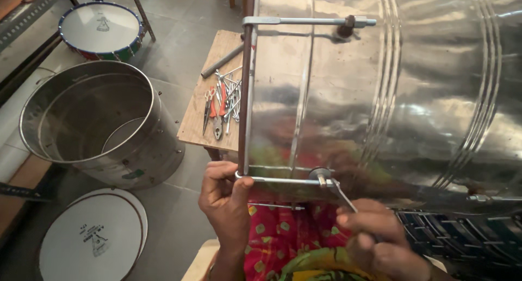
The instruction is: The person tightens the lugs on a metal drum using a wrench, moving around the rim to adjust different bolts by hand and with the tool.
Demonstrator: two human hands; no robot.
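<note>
Left hand (pixel 224 197) clamped around rod (pixel 280 180) end at hoop (pixel 246 96) of shiny drum shell (pixel 391 96), across lap. Right hand (pixel 380 240) closed on spanner (pixel 341 195), head on lug (pixel 321 175). Beyond, pliers (pixel 217 118) and loose rods on board (pixel 196 123). Left on floor: open shell (pixel 92 123), drumhead (pixel 89 240).

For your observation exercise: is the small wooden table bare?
No, the wooden table carries scissors, pliers and a pile of metal rods.
</note>
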